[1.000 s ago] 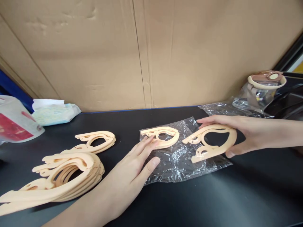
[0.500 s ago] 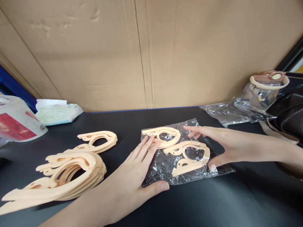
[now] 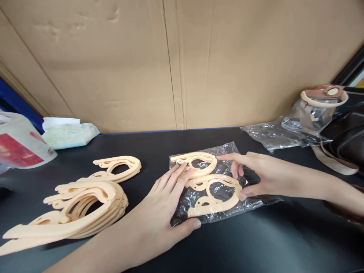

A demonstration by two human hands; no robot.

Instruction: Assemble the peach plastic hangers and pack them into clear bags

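Observation:
Two beige folding hangers, an upper one [image 3: 212, 163] and a lower one [image 3: 227, 204], lie inside a clear plastic bag [image 3: 196, 197] on the black tabletop. My left hand [image 3: 167, 201] rests flat on the bag's left side, fingertips over the upper hanger and thumb stretched along the bottom edge. On the right, my right hand [image 3: 256, 176] has its fingers apart. Its index fingertip is at the upper hanger's right end, and its thumb touches the lower hanger's rounded end. Left of my arm sits a stack of similar hangers [image 3: 113, 204], with more hangers [image 3: 132, 168] behind it.
A cardboard wall [image 3: 136, 76] stands behind the table. Another clear bag [image 3: 264, 136] lies at the back right beside a clear cup with a strap [image 3: 318, 110] and a black bag [image 3: 347, 132]. Back left are a tissue pack [image 3: 71, 134] and a white-and-red roll [image 3: 25, 140].
My right hand has moved left over the bag. The lower hanger has slid left and slightly down inside it. My left hand has stayed nearly still.

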